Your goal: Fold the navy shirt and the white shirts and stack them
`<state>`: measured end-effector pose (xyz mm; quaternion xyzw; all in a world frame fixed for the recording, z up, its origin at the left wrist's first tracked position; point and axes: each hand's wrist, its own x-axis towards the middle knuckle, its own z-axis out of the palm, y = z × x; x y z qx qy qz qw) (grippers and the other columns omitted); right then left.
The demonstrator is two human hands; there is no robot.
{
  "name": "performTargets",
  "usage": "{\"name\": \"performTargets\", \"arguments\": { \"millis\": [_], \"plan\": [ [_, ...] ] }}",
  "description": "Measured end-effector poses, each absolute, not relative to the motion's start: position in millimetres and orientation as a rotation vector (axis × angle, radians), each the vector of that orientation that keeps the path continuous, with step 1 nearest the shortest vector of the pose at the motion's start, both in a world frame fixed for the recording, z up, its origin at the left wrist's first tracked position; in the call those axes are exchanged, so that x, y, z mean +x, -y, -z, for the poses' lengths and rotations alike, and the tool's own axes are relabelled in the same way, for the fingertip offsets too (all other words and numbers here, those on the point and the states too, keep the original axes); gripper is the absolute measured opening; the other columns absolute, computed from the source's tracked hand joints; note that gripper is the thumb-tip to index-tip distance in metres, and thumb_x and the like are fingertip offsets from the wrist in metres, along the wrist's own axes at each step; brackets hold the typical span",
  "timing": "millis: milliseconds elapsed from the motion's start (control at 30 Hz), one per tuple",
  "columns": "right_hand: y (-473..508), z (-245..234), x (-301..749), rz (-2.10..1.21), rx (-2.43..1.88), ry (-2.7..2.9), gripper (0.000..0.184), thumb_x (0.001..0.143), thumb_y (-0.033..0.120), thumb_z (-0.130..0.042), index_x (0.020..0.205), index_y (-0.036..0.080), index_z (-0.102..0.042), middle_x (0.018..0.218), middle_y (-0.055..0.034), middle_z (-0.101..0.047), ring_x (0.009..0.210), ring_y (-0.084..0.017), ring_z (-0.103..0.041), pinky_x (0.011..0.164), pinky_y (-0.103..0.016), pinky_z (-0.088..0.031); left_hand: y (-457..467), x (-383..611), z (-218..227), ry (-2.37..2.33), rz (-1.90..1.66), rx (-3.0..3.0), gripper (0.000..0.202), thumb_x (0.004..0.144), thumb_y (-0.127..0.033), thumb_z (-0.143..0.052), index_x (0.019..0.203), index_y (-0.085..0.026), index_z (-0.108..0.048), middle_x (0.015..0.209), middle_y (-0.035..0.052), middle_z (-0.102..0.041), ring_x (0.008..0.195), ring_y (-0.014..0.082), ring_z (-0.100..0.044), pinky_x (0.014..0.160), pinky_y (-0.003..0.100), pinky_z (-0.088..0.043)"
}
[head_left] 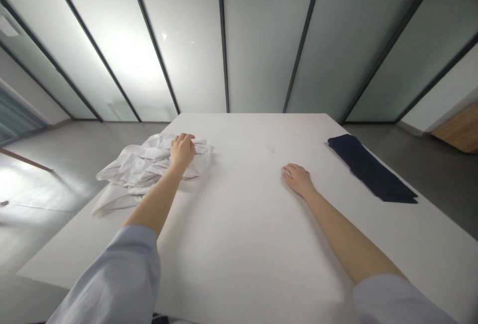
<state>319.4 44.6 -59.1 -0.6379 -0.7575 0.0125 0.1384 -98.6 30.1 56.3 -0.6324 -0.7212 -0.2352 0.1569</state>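
A rumpled heap of white cloth [138, 164] lies at the left side of the white table [239, 244]. My left hand [182, 150] is over the right part of this heap, fingers bent and the thumb a little apart from the forefinger. I see no cloth pinched in it, though its far fingertips are hidden. To the right of the table's middle, my right hand [298, 178] rests low at the tabletop, loosely curved, thumb and fingers apart, holding nothing. A dark navy folded cloth [369, 168] lies flat farther right, apart from my right hand.
Behind the table's far edge stands a frosted glass partition [254, 40] with dark vertical frames. Grey floor [396, 150] shows on both sides. A wooden panel [461, 127] is at the far right.
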Motion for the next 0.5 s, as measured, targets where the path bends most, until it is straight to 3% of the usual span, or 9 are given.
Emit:
{"name": "performTargets", "arguments": {
  "millis": [100, 200, 333, 500],
  "plan": [
    [-45.8, 60.5, 319.1, -0.044, -1.842, 2.193, 0.04, 0.092, 0.032, -0.042, 0.123, 0.02, -0.064, 0.138, -0.0121, -0.055, 0.124, -0.031, -0.05, 0.1, -0.046, -0.04, -32.0, -137.5, -65.9, 2.294, 0.495, -1.724, 0.045, 0.084, -0.032, -0.051, 0.127, -0.021, -0.058, 0.134, 0.0137, -0.055, 0.124, 0.0352, -0.047, 0.099, 0.048, -0.039],
    [-46.1, 60.6, 318.4, -0.053, -1.832, 2.189, 0.041, 0.091, 0.032, -0.042, 0.123, 0.019, -0.064, 0.138, -0.0128, -0.055, 0.125, -0.031, -0.049, 0.101, -0.047, -0.039, -31.9, -160.6, -61.1, 2.468, 0.291, -1.783, 0.063, 0.078, -0.042, -0.058, 0.136, -0.019, -0.05, 0.135, 0.0163, -0.055, 0.124, 0.0376, -0.049, 0.097, 0.048, -0.041],
    [-46.0, 60.3, 317.9, -0.049, -1.83, 2.185, 0.041, 0.091, 0.033, -0.042, 0.123, 0.019, -0.065, 0.138, -0.0128, -0.055, 0.125, -0.031, -0.05, 0.1, -0.046, -0.039, -30.8, -163.8, -56.5, 2.522, 0.403, -1.705, 0.043, 0.081, -0.036, -0.052, 0.119, -0.018, -0.061, 0.121, 0.0154, -0.065, 0.114, 0.0344, -0.057, 0.09, 0.042, -0.045],
    [-45.6, 60.6, 316.0, -0.036, -1.826, 2.163, 0.04, 0.089, 0.032, -0.043, 0.12, 0.019, -0.066, 0.136, -0.0131, -0.056, 0.121, -0.032, -0.052, 0.098, -0.046, -0.041, -40.8, -153.3, -91.9, 2.477, 0.973, -1.402, 0.025, 0.083, -0.027, -0.047, 0.097, -0.017, -0.064, 0.101, 0.0118, -0.069, 0.101, 0.0293, -0.061, 0.081, 0.036, -0.046]
  ]
}}
